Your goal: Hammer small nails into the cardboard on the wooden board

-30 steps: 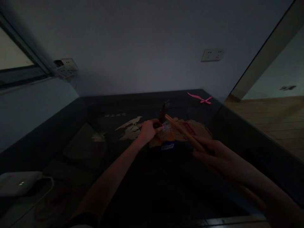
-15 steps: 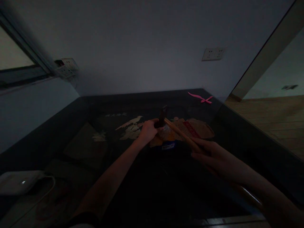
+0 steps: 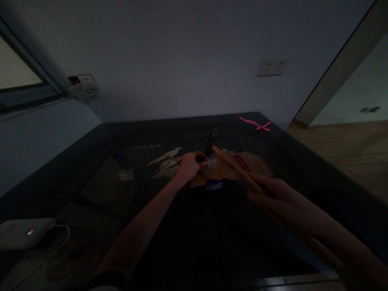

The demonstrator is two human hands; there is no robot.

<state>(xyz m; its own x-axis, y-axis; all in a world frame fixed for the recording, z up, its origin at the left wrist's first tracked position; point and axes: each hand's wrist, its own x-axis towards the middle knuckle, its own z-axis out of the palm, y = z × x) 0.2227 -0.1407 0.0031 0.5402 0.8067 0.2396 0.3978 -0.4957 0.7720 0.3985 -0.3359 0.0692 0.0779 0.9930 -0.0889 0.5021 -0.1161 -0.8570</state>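
My right hand is wrapped around the wooden handle of a hammer. The dark hammer head is at the far end of the handle, close to the fingertips of my left hand. That left hand is closed in a pinch over a flattened, patterned package, and whatever is between its fingers is too small and dark to name. The package has a printed yellow area, a red band and a blue label. It lies flat on the dark table.
A pink ribbon lies near the table's back right corner. At the left edge rests a white device with a cable. Wall sockets are above the table, and a second cluster of sockets sits at the left corner.
The hammer head has lifted slightly and shifted a little away from my left fingers. My right hand has moved slightly right. My left hand stays in nearly the same place.
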